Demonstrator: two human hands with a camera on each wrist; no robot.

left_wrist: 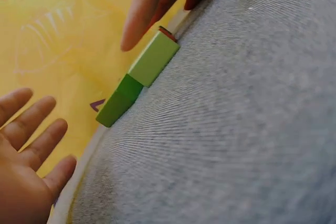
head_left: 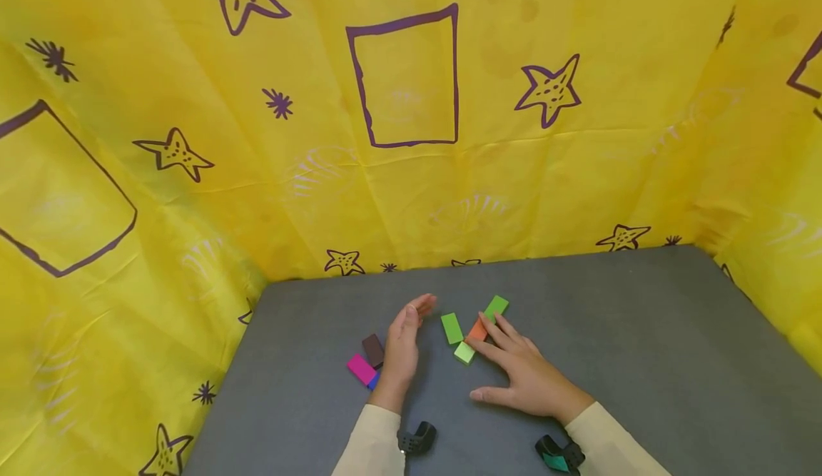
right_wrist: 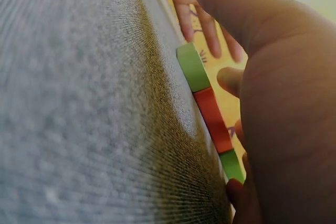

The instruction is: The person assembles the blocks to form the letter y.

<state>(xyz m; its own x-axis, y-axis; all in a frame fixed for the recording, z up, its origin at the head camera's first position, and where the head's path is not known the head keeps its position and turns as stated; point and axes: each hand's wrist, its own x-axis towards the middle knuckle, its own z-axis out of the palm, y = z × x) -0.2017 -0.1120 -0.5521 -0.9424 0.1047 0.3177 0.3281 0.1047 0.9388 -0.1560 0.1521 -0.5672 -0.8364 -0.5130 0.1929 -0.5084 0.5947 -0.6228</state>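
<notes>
Now, from the head view, the left hand stands edge-on over the grey table, fingers extended and holding nothing. Just left of it lie a brown block, a pink block and a blue block, partly hidden by the wrist. On the right, the right hand spreads its fingers, thumb well out, fingertips over the orange block; whether they actually touch it is hard to tell from here. The far green block meets the orange one's far end, the light green block sits at its near end, and the left green block lies just to the left. Yellow cloth rises behind.

Over to the left wrist: the left hand's fingers are straight and fanned, apart from the blocks, two green ones showing end to end.

And the right wrist: light green, orange and green line up, the right hand alongside, gripping none of them.
</notes>
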